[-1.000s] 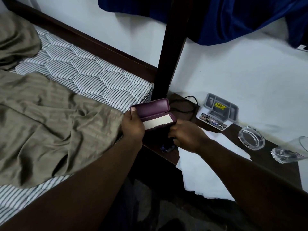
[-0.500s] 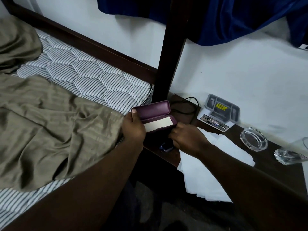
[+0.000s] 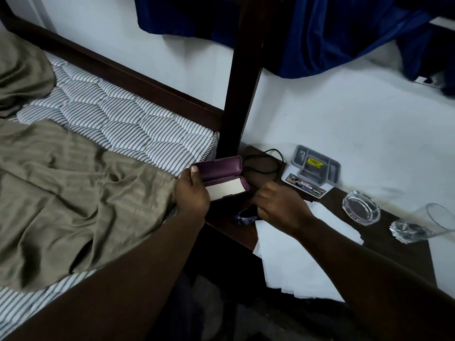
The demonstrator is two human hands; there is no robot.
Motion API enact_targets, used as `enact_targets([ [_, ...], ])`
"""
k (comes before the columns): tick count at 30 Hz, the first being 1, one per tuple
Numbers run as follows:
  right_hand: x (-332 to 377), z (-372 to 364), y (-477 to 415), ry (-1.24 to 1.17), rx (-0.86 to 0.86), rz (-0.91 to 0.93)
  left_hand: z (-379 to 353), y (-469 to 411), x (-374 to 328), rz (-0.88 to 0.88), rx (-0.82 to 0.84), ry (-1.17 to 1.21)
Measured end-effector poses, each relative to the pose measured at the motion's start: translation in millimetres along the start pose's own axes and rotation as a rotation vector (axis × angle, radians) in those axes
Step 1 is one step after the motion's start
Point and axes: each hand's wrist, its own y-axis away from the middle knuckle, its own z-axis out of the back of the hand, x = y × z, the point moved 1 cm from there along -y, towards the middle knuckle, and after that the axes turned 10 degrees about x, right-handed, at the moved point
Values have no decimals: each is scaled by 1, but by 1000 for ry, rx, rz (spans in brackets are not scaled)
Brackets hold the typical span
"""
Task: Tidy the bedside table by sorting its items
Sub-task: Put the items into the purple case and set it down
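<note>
Since the earlier frame the right hand (image 3: 278, 205) had slid down-right onto a small dark object (image 3: 246, 215), possibly glasses, apparently pinching it. The left hand (image 3: 193, 193) held the open purple case (image 3: 221, 179) at frame centre; tilted, it might spill its white card.

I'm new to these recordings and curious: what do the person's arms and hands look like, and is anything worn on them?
Both are bare. The left hand and right hand wear no gloves, and no rings, watch or bracelet show. Both forearms are uncovered to the picture's bottom edge, with no sleeve in view. A short, pale thumbnail shows on the left hand. No markings are visible in the dim light.
</note>
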Motion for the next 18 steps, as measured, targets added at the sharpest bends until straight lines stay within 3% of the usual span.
enact_targets([
  [8,-12,63,36,-62,-129,-181,-22,30,-10,-57,260,82],
  [12,-14,102,66,-36,-228,-294,-47,58,-29,-4,434,241],
  [18,-14,138,115,-14,-215,-375,-83,105,-77,98,612,362],
])
